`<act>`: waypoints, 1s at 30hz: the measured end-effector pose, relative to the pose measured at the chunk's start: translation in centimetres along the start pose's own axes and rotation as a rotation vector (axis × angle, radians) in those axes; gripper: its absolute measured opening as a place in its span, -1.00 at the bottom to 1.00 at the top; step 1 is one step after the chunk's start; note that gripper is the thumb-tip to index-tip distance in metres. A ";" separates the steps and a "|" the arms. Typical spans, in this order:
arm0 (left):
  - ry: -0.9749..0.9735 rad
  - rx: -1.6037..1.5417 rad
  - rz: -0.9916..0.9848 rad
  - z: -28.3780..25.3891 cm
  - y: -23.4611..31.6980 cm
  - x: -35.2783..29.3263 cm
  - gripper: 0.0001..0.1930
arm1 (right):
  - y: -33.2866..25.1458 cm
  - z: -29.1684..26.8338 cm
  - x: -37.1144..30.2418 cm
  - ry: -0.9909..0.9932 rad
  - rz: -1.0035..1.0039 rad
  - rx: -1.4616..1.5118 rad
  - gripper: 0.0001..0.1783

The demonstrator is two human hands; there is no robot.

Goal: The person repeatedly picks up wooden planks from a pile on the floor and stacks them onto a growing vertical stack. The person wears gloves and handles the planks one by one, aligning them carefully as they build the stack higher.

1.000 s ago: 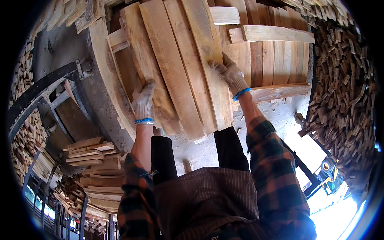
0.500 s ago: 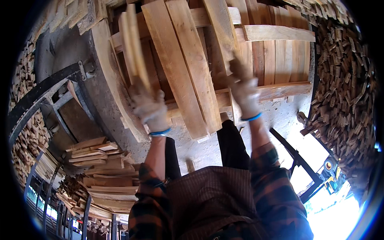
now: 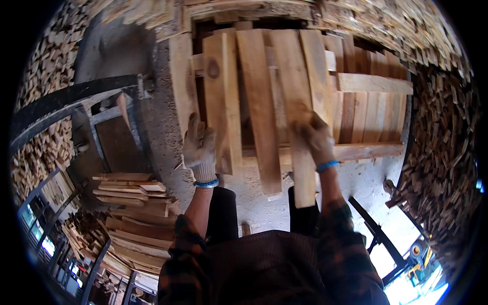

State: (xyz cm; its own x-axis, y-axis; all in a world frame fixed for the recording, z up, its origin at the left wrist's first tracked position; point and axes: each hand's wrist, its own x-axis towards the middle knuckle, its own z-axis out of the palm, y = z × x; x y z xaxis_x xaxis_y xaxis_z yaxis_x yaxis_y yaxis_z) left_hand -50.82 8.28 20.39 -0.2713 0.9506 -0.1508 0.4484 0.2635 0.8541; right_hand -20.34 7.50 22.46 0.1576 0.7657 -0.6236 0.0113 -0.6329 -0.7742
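Observation:
My left hand (image 3: 200, 150), in a pale work glove with a blue band at the wrist, is open. Its fingers are stretched upward beside a wide board (image 3: 214, 96) with a dark knot, and a narrow board (image 3: 231, 107) lies along that one. My right hand (image 3: 319, 142), gloved the same way, has its fingers bent over a long wooden board (image 3: 290, 66) at its right edge; the thumb is hidden. The near end of this board juts out toward me. Between my hands lies another long board (image 3: 259, 107), slightly slanted.
Beneath the loose boards, a row of planks (image 3: 376, 119) is crossed by a short slat (image 3: 375, 84) and a lower rail (image 3: 366, 151). Cut wood is stacked at far right (image 3: 437, 152). A black metal frame (image 3: 76, 95) and a board pile (image 3: 134, 223) stand at left.
My left hand has let go of the narrow boards, which now lie down. My right hand has moved to a board that now reaches nearer to me. The whole view has shifted.

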 end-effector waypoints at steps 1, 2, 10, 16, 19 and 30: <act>0.113 0.017 -0.008 -1.1 -0.4 0.3 -0.39 | -1.7 -0.2 -1.9 0.033 -0.005 0.111 -0.51; 0.135 0.099 -0.079 -2.4 -1.0 1.1 -0.37 | -2.9 0.9 -3.3 0.043 -0.040 0.332 -0.54; -0.180 -0.248 -0.575 -5.1 -7.6 4.2 -0.39 | -3.6 22.3 -1.8 0.084 -0.136 -0.173 -0.39; -0.315 -0.113 -0.157 -4.8 -13.2 3.4 -0.37 | -1.9 25.8 1.1 0.024 -0.249 -0.851 -0.28; -0.264 -0.177 -0.301 -4.9 -10.7 3.4 -0.36 | -3.3 18.0 -1.9 0.096 -0.345 -0.744 -0.12; -0.105 -0.101 0.056 -0.5 2.4 0.8 -0.33 | 3.2 6.9 4.4 0.052 0.108 -0.352 -0.22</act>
State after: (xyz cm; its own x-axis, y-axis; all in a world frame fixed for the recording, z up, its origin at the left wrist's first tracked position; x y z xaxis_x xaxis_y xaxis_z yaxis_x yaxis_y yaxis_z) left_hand -50.34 9.60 22.56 -0.1555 0.9767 -0.1481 0.3706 0.1966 0.9077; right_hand -26.43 9.57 16.48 0.2259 0.6912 -0.6865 0.3292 -0.7174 -0.6140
